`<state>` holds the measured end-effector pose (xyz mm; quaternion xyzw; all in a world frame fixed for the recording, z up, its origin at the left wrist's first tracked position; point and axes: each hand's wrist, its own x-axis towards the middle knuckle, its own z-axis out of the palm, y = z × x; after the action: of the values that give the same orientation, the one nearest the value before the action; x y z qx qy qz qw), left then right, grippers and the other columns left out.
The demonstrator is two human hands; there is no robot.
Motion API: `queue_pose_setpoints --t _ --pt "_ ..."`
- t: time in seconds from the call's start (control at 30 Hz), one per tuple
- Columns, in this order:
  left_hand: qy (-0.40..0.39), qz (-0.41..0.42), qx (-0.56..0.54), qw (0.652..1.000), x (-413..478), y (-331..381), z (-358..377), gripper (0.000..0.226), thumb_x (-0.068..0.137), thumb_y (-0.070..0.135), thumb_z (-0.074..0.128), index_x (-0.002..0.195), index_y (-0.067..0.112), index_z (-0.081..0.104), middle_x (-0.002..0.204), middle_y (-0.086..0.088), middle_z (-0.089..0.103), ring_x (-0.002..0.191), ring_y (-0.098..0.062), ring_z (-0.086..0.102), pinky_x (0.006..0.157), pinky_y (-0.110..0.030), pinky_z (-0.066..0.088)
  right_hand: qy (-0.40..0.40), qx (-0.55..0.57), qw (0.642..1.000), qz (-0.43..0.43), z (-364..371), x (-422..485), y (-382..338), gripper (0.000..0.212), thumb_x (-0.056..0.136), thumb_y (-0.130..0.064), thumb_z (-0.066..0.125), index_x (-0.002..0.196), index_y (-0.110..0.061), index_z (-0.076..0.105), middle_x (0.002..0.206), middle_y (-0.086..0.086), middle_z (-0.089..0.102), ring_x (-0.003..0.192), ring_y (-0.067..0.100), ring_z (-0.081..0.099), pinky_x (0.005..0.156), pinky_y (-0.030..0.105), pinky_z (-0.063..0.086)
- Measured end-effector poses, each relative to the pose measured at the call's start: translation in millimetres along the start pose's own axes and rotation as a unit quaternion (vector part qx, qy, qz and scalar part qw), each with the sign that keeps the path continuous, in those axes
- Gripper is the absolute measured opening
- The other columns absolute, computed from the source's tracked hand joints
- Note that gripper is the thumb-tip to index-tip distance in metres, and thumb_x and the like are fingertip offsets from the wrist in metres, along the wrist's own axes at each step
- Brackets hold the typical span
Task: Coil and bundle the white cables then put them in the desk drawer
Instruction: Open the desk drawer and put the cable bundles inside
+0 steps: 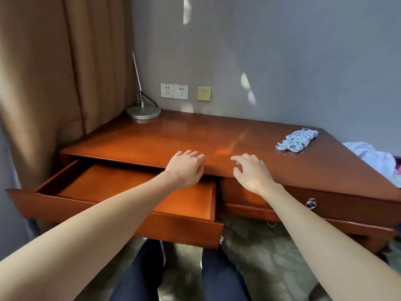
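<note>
A loose heap of white cables [297, 140] lies on the far right of the wooden desk [165, 135]. The left drawer [121, 187] stands pulled out, and nothing shows inside it. My left hand [186, 168] hovers over the desk's front edge above the drawer, fingers relaxed and holding nothing. Just to its right, my right hand [251, 170] hangs over the same edge with spread, slightly bent fingers, also holding nothing. Both hands are well to the left of the cables.
A lamp's round metal base [143, 112] stands at the desk's back left, near a brown curtain [54, 72]. Wall sockets [174, 91] sit above the desk. The right drawer [338, 205] with a metal handle [311, 203] is closed. White cloth [373, 155] lies beyond the right end.
</note>
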<state>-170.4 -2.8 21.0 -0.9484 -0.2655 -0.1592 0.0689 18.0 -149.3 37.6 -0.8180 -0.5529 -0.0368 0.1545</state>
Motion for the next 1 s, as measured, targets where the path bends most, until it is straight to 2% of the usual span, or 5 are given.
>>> queue_pose_setpoints --t 0.33,0.57,0.67,0.9,1.0 --pt "-0.007 0.058 -0.052 0.997 129 50 56 0.038 0.105 0.035 0.041 0.137 0.02 0.051 0.135 -0.003 0.058 0.123 -0.027 0.051 0.106 -0.041 0.037 0.027 -0.026 0.995 0.097 11 61 126 0.049 0.105 -0.031 0.048 0.154 -0.023 0.043 0.152 0.003 0.045 0.142 0.025 0.035 0.117 0.046 0.03" --pt "-0.023 0.09 -0.081 0.992 187 91 82 0.042 0.105 0.034 0.04 0.144 0.021 0.047 0.143 -0.002 0.054 0.131 -0.026 0.048 0.11 -0.041 0.035 0.028 -0.008 0.984 0.175 10 76 188 0.054 0.103 -0.03 0.049 0.156 -0.021 0.037 0.152 0.004 0.037 0.142 0.028 0.027 0.117 0.048 0.029" --pt "-0.028 0.11 -0.085 0.99 209 110 90 0.043 0.105 0.034 0.04 0.146 0.022 0.045 0.144 -0.002 0.053 0.132 -0.026 0.048 0.11 -0.042 0.035 0.033 0.005 0.978 0.207 9 83 210 0.058 0.104 -0.031 0.049 0.158 -0.019 0.031 0.158 0.006 0.028 0.145 0.029 0.025 0.119 0.048 0.027" --pt "-0.021 0.126 -0.142 0.982 256 141 104 0.047 0.105 0.033 0.039 0.151 0.024 0.039 0.153 -0.001 0.045 0.136 -0.025 0.044 0.112 -0.041 0.033 0.058 0.028 0.973 0.223 11 103 242 0.067 0.105 -0.03 0.049 0.163 -0.018 0.019 0.17 0.005 0.012 0.154 0.029 0.014 0.123 0.048 0.021" --pt "-0.028 0.113 -0.176 0.978 273 151 114 0.049 0.105 0.033 0.04 0.154 0.024 0.036 0.156 -0.001 0.041 0.139 -0.025 0.042 0.113 -0.042 0.032 0.054 0.057 0.974 0.214 14 110 252 0.068 0.105 -0.03 0.048 0.164 -0.018 0.016 0.171 0.004 0.016 0.156 0.026 0.011 0.126 0.046 0.017"
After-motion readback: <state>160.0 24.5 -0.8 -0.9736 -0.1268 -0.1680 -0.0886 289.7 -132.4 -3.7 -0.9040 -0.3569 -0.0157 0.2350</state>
